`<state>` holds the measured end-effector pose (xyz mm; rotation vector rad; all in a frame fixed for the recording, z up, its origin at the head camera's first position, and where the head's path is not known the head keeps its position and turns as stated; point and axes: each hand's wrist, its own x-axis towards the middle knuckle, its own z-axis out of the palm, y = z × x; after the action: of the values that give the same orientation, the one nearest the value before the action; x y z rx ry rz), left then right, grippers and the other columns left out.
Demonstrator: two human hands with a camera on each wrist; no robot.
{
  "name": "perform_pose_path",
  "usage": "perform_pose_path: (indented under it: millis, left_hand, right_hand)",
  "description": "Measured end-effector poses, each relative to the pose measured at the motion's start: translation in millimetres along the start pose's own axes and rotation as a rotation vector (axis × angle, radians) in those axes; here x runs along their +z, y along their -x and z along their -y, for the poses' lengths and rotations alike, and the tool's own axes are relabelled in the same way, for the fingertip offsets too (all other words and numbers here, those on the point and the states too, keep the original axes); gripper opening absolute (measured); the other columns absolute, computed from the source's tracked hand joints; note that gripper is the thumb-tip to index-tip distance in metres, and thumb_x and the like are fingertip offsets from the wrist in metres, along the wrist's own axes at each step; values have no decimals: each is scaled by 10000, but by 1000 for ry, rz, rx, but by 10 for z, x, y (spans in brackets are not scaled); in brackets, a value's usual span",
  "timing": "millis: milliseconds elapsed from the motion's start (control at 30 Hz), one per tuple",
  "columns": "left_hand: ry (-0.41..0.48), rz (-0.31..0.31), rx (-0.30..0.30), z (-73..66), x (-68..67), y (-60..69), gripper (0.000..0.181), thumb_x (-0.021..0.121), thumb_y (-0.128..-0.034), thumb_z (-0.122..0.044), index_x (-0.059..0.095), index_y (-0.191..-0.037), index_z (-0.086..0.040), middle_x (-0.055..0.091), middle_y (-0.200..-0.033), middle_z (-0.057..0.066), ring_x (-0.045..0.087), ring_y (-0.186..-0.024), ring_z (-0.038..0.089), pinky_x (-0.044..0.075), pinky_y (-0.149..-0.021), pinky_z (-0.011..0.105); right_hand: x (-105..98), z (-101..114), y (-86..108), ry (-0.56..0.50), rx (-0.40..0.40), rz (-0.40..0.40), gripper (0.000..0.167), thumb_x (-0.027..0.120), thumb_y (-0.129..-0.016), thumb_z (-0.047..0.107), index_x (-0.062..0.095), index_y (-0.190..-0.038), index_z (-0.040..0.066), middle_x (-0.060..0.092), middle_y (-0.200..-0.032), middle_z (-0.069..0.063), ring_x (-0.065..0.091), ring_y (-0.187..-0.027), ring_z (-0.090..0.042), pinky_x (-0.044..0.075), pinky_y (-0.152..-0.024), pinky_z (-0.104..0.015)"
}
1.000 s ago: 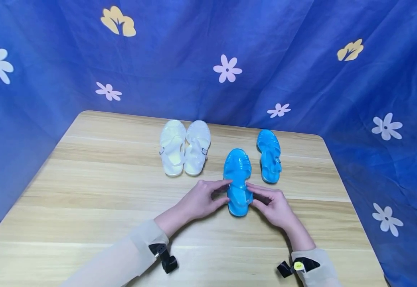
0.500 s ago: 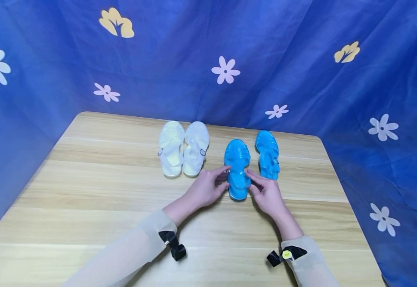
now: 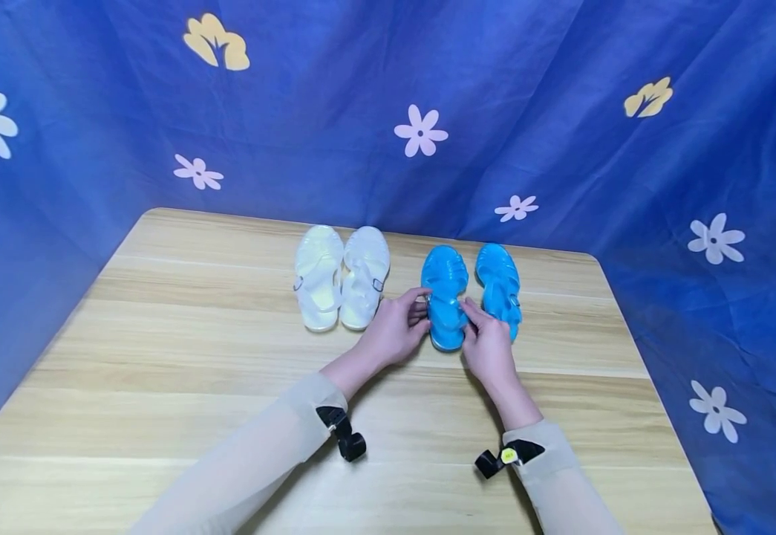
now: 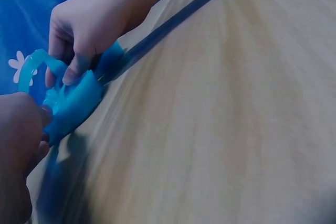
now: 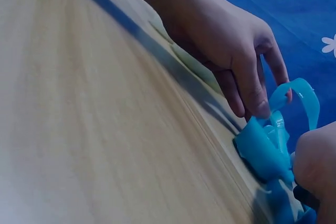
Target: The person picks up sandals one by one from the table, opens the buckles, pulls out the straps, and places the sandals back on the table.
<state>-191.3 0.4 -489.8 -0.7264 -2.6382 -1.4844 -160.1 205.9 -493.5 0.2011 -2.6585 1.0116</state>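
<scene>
A blue jelly sandal [image 3: 445, 276] is held from both sides, its toe toward the far edge. My left hand [image 3: 396, 327] grips the strap side at its left; my right hand [image 3: 489, 345] pinches its right side near the strap. In the left wrist view the sandal's heel [image 4: 79, 103] shows between the two hands, its strap looped up. The right wrist view shows the same heel [image 5: 262, 148] above its shadow. Just to the right lies a second blue sandal [image 3: 497, 271], its heel end partly behind my right hand.
Two white sandals, one at left [image 3: 319, 279] and one at right [image 3: 365, 271], lie side by side left of my left hand. A light wooden table [image 3: 194, 357] lies beneath, and a blue flowered curtain [image 3: 334, 96] hangs behind its far edge.
Both hands have carried the blue sandal away from me toward the far edge, bringing it nearly level with the second blue sandal. The white sandals stay put.
</scene>
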Motion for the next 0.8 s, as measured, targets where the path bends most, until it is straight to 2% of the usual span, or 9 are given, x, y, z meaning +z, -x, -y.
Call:
perform_pose_path:
  millis: [267,467,700,800]
  left_hand:
    - [37,-24,-35,29,35,-112,559,788,-948,-27,555,-1456,-30,734,-1234,201,743,-1104,254,581,-947,304]
    - [41,-21,-44,24,32,-140,565,784,-951,-22,557,-1468,-36,733,-1242,199,741,-1109,255,583,-940,295]
    - [5,-24,16,5,6,-87,558,779,-969,-56,589,-1493,-49,722,-1270,178,732,-1126,237,575,-962,302]
    - [-64,-47,61,-9,5,-50,473,787,-979,-117,660,-1433,-81,729,-1264,122,725,-1134,210,542,-1042,399]
  right_hand:
    - [57,-24,-92,16,34,-1,419,667,-982,-100,640,-1397,-45,620,-1428,-222,564,-1351,-387,498,-1063,-509]
    - [67,-18,-100,9,43,-17,424,661,-991,-94,629,-1411,-41,608,-1437,-232,553,-1360,-393,482,-1081,-514]
    - [1,-8,-26,-18,17,-38,406,637,-1003,-85,623,-1408,-69,612,-1440,-224,560,-1367,-379,461,-1111,-517]
    - [-60,-22,31,-36,-5,-47,395,659,-1003,-66,634,-1396,-71,627,-1426,-217,572,-1359,-371,455,-1123,-511]
